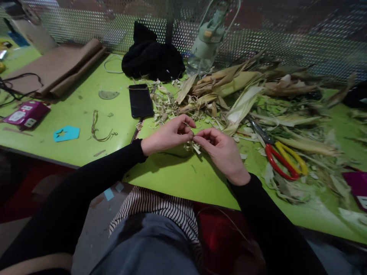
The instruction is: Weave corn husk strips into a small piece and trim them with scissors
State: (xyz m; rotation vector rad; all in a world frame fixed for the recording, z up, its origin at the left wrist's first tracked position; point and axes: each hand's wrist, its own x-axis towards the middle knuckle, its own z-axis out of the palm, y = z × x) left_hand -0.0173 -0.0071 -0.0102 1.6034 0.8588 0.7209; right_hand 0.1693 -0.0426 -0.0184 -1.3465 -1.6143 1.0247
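Over the green table, my left hand (172, 134) and my right hand (222, 154) meet fingertip to fingertip. Both pinch a small bundle of pale corn husk strips (196, 147), its ends poking out below the fingers. Most of the bundle is hidden, so its shape cannot be made out. Just beyond the hands lies a heap of dried corn husks (237, 86), with curled scraps (164, 109) at its left side. Scissors (268, 138) with one red and one yellow handle rest to the right of my right hand.
A black phone (141, 100), a black cloth bundle (153, 57) and a pale green water bottle (205, 46) stand or lie behind. To the left are a blue paper tag (66, 133), a knotted cord (94, 128), a purple power strip (27, 114) and brown sheets (60, 65).
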